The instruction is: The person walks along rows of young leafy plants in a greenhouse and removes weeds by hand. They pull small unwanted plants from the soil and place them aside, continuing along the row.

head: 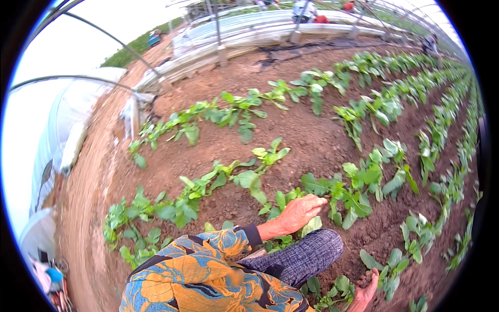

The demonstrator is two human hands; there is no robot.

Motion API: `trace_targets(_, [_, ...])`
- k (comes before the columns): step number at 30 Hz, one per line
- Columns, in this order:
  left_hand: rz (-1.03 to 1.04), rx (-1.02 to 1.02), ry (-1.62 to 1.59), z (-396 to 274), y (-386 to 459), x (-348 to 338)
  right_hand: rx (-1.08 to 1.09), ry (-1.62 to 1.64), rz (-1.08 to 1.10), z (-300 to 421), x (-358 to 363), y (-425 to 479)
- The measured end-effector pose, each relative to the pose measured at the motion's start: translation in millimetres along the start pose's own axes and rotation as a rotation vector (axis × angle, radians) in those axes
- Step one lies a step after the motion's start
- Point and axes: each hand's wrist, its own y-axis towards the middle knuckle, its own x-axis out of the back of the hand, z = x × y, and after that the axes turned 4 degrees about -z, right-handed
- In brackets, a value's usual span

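My left hand (299,213) reaches over a row of leafy green seedlings, back of the hand up and fingers close together. Its fingertips come near the broad leaves of a seedling clump (356,191); the thumb and palm side are hidden. Low in the view is my right hand (365,290), palm partly turned up, with curled fingers dark with soil. A leafy seedling (390,269) stands just right of it, and another plant (337,292) is at its left. Whether either hand holds anything is unclear. Between them rests my bent knee (315,249) in grey knit trousers.
Rows of seedlings (230,109) cross the brown soil (304,142) and curve off to the right. A dirt track (85,218) runs along the left. Metal hoops (113,37) and rolled plastic sheeting (249,33) border the plot. A person (305,11) is beyond the sheeting.
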Motion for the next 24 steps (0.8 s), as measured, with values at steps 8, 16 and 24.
trace_targets(8, [-0.134, -0.2, -0.074, -64.5, 2.9, -8.5, -0.033, -0.033, -0.079, -0.7, -25.6, -12.6])
trace_targets(16, [0.014, -0.211, 0.059, -54.2, 11.7, -60.5, 0.045, -0.082, 0.158, 15.3, -42.7, 3.6])
trace_targets(24, [-0.008, -0.266, 0.021, -55.8, 10.9, -60.8, 0.154, -0.646, 0.29, 44.8, -191.7, 26.8])
